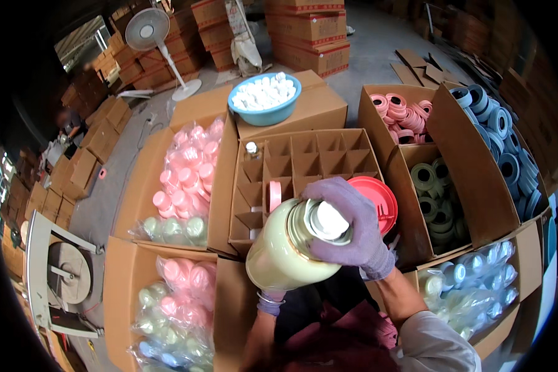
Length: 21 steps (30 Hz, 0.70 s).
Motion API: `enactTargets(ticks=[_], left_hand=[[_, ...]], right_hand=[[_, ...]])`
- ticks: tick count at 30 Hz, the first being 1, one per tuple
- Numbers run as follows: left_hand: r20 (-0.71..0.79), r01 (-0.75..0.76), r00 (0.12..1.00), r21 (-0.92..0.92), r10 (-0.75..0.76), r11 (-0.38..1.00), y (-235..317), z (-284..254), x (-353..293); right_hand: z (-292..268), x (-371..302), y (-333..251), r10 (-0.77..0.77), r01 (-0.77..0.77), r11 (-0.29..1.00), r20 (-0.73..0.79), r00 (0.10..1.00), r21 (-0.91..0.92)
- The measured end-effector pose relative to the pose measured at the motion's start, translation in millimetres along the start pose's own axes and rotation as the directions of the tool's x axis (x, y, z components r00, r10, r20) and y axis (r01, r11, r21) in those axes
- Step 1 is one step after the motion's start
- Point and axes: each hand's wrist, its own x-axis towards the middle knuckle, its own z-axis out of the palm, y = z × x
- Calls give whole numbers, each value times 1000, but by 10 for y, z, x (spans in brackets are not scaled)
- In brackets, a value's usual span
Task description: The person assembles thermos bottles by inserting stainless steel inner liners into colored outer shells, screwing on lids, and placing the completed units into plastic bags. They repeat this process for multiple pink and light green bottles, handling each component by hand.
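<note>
A pale green thermos flask (279, 248) is tilted in front of me, with its metal-rimmed neck toward the upper right. My right hand (353, 223), in a purple-grey glove, curls around the neck and closes on a white stopper (330, 221) in the mouth. My left hand (273, 296) is gloved too and holds the flask from below. The flask hides most of its fingers. Just beyond the flask stands a pink ring (274, 196) by a divided carton (242, 192). Behind my right hand lies a red plastic basin (387, 204), partly covered.
A blue basin (263, 116) of white stoppers sits on a carton at the back. Left cartons hold bagged pink cups (192, 177) and green ones. To the right are cartons of pink rings (403, 115), dark green rings (437, 204) and blue rings (508, 167). A fan (147, 30) stands farther off.
</note>
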Motion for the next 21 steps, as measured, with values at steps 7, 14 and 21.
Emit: enactTargets(ticks=[7, 14, 21], left_hand=[[5, 54, 999, 51, -54, 997, 31, -164, 79], [205, -37, 978, 334, -35, 942, 300, -581, 587], [612, -364, 772, 647, -172, 670, 1556, -869, 946]], right_hand=[[84, 27, 135, -59, 46, 992, 111, 992, 122], [-142, -628, 438, -46, 48, 985, -17, 999, 163], [245, -2065, 78, 731, -752, 647, 380, 567, -123]])
